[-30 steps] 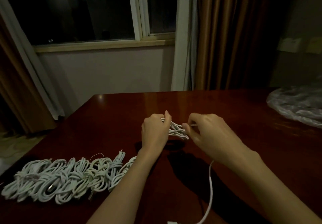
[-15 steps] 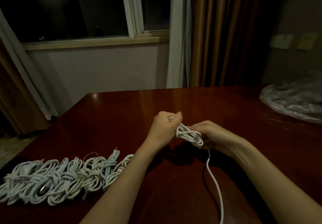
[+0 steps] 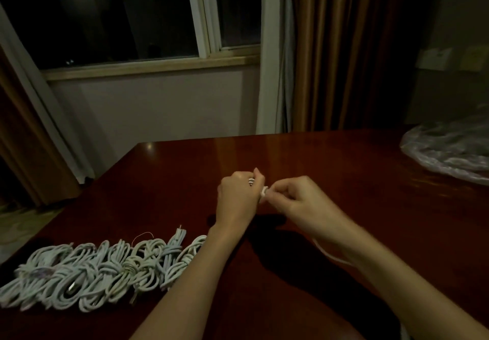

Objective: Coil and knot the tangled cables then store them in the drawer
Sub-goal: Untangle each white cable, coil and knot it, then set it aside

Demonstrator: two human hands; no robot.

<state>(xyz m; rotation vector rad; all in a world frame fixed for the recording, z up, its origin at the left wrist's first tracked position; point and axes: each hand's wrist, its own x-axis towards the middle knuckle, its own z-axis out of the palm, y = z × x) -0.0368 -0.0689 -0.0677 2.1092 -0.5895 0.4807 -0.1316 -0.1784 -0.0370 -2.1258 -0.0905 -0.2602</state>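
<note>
We judge coiling step under way: left hand [image 3: 238, 196] grips white cable coil [image 3: 258, 185], right hand [image 3: 299, 202] pinches its strand. Next: wrap trailing tail [image 3: 330, 256], knot.

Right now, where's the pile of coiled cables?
Head view: the pile of coiled cables lies on the table at lower left, just left of the left hand's forearm.
</note>
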